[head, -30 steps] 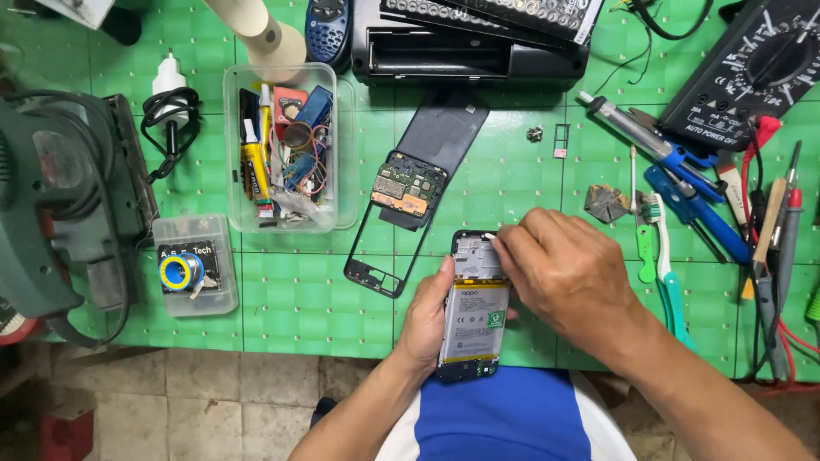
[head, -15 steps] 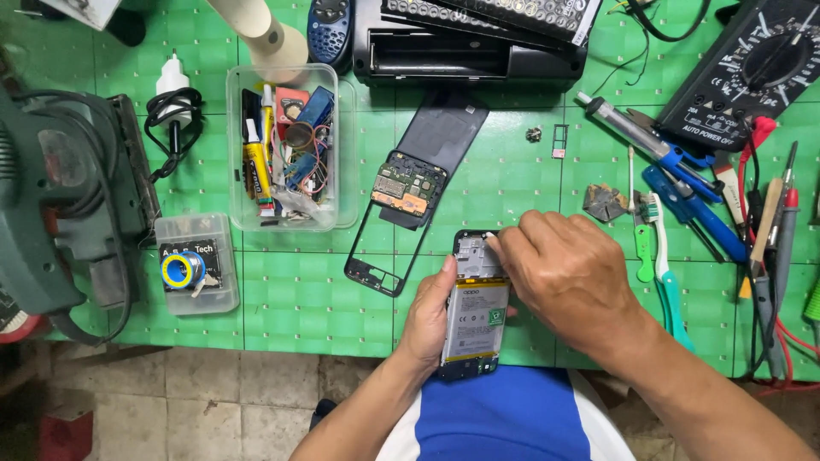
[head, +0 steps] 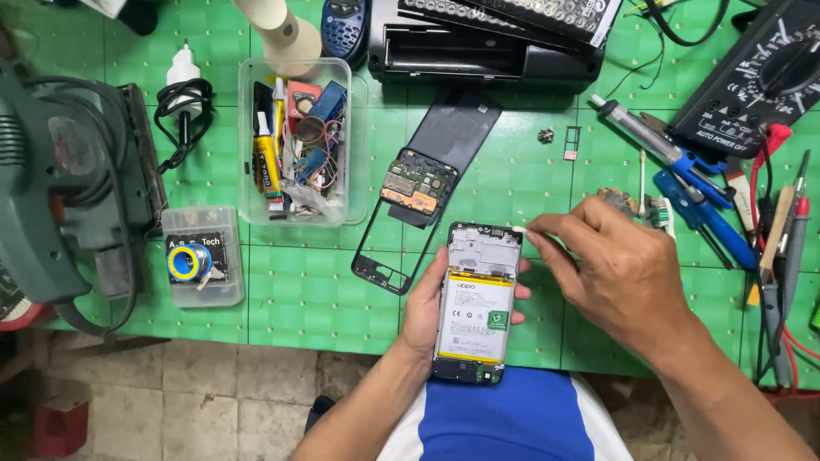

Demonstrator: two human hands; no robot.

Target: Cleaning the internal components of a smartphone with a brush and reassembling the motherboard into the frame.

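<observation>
The left hand (head: 424,312) cradles an opened smartphone (head: 474,300) from beneath, thumb and fingers wrapped along its two long edges, holding it just above the near edge of the green cutting mat (head: 299,290) and over the person's lap. The right hand (head: 619,273) hovers at the phone's upper right corner, thumb and forefinger pinched together; whether something tiny sits between them cannot be told. With its back cover off, the phone shows a white battery (head: 470,318) and a metal shield above it: light and stiff, but fragile, best gripped by the frame edges and not pressed on the battery. Beside it on the mat lie a black phone frame (head: 384,256) carrying a circuit board (head: 416,182). A second ago the right hand lay across the phone's top, covering it; now it has drawn off to the right, baring the shield.
</observation>
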